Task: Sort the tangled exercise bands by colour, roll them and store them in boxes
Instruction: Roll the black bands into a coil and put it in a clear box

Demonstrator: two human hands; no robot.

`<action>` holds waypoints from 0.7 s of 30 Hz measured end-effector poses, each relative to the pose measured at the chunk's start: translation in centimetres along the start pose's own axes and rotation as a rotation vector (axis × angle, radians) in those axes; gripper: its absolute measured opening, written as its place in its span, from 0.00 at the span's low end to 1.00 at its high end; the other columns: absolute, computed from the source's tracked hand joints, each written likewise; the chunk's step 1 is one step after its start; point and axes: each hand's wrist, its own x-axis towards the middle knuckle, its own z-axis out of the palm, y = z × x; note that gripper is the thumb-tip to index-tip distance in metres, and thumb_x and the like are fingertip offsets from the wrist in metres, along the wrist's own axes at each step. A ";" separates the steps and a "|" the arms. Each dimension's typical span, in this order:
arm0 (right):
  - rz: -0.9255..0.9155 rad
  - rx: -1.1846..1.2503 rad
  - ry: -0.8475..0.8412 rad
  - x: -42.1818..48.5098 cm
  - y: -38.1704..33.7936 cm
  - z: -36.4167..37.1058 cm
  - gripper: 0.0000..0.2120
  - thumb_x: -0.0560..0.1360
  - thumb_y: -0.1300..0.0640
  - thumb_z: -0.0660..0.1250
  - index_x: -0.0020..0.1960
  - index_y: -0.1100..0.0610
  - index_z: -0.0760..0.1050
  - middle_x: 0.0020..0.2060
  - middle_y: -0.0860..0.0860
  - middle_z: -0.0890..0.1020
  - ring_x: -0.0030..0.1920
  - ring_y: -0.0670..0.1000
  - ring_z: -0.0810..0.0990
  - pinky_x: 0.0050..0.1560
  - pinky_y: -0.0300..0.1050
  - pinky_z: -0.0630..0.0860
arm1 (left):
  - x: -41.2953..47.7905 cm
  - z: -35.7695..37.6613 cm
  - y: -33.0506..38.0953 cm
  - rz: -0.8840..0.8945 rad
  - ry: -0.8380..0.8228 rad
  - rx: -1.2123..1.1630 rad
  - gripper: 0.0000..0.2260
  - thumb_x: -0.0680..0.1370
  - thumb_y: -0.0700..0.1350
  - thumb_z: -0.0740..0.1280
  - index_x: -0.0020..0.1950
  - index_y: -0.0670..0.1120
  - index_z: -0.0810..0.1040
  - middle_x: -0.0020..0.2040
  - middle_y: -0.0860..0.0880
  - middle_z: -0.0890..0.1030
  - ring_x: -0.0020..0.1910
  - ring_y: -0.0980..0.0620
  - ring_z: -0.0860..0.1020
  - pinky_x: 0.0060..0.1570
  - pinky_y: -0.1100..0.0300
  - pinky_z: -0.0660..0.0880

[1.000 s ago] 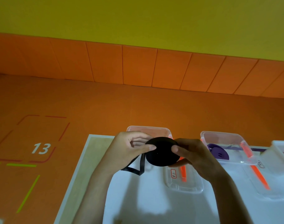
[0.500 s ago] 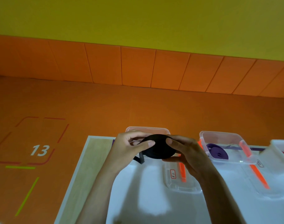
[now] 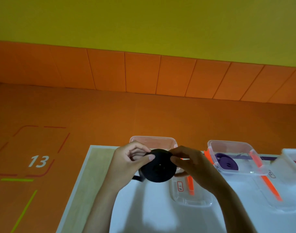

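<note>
Two hands clamped on one black band roll [image 3: 158, 169], held above the white tabletop [image 3: 160, 216] and in front of the leftmost clear box [image 3: 152, 137]. Left hand [image 3: 127, 163]: thumb pressed on the roll's flat face, fingers curled behind its upper edge. Right hand [image 3: 192, 167]: fingers curled over the roll's right rim. A short loose tail [image 3: 137, 177] of band hangs off the roll's lower left, under the left hand.

Roll and hands block most of the leftmost box; contents cannot be told. A clear lid [image 3: 194, 199] lies flat on the tabletop just in front of it, with an orange clip and a small label showing.

Second clear box [image 3: 231, 142] sits to the right, apart from the hands, with a purple band roll [image 3: 227, 163] inside. A second lid [image 3: 285, 202] lies flat in front of it.

Third box [image 3: 292, 151] is cut by the right frame edge; something red is inside, too little visible to name.

Beyond the tabletop: orange floor [image 3: 110, 115], with a painted "13" [image 3: 38, 161] at left.
</note>
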 end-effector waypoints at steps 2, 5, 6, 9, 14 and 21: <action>0.053 0.017 -0.061 0.0 -0.4 0.0 0.15 0.77 0.47 0.69 0.64 0.41 0.78 0.53 0.39 0.86 0.54 0.44 0.87 0.41 0.45 0.86 | 0.0 0.1 0.3 0.000 -0.049 0.016 0.09 0.74 0.35 0.80 0.45 0.48 0.86 0.38 0.39 0.84 0.32 0.48 0.79 0.29 0.53 0.77; 0.076 -0.018 -0.107 0.3 -1.0 0.4 0.20 0.74 0.42 0.68 0.66 0.43 0.78 0.56 0.43 0.85 0.52 0.41 0.85 0.39 0.41 0.84 | -0.2 0.6 0.7 0.043 -0.101 0.090 0.09 0.75 0.37 0.80 0.46 0.50 0.86 0.39 0.52 0.87 0.36 0.57 0.82 0.35 0.65 0.77; 0.067 -0.014 -0.099 0.4 -1.0 0.5 0.19 0.74 0.43 0.68 0.64 0.44 0.79 0.55 0.44 0.85 0.53 0.43 0.85 0.40 0.41 0.84 | -0.2 0.7 0.8 0.025 -0.099 0.086 0.08 0.75 0.37 0.80 0.46 0.50 0.86 0.40 0.52 0.87 0.35 0.54 0.83 0.33 0.59 0.79; 0.074 0.045 -0.057 0.3 -0.7 0.4 0.17 0.74 0.45 0.70 0.62 0.46 0.82 0.53 0.43 0.87 0.56 0.47 0.85 0.44 0.46 0.86 | -0.2 -0.1 0.9 -0.098 -0.107 0.026 0.07 0.75 0.39 0.80 0.49 0.49 0.89 0.44 0.46 0.89 0.38 0.47 0.86 0.39 0.38 0.85; 0.073 0.176 -0.018 -0.2 0.0 0.0 0.09 0.75 0.47 0.70 0.54 0.41 0.85 0.51 0.46 0.88 0.57 0.49 0.86 0.44 0.50 0.87 | -0.5 -1.5 0.6 -0.194 -0.172 -0.097 0.12 0.72 0.46 0.80 0.55 0.51 0.90 0.53 0.46 0.89 0.54 0.49 0.88 0.39 0.59 0.85; 0.013 0.239 0.040 -0.4 -0.3 -0.2 0.10 0.78 0.46 0.69 0.57 0.44 0.85 0.51 0.51 0.87 0.56 0.54 0.86 0.39 0.56 0.86 | -0.1 0.3 0.0 -0.216 -0.058 -0.123 0.13 0.71 0.42 0.83 0.53 0.51 0.90 0.51 0.44 0.89 0.51 0.42 0.89 0.40 0.41 0.87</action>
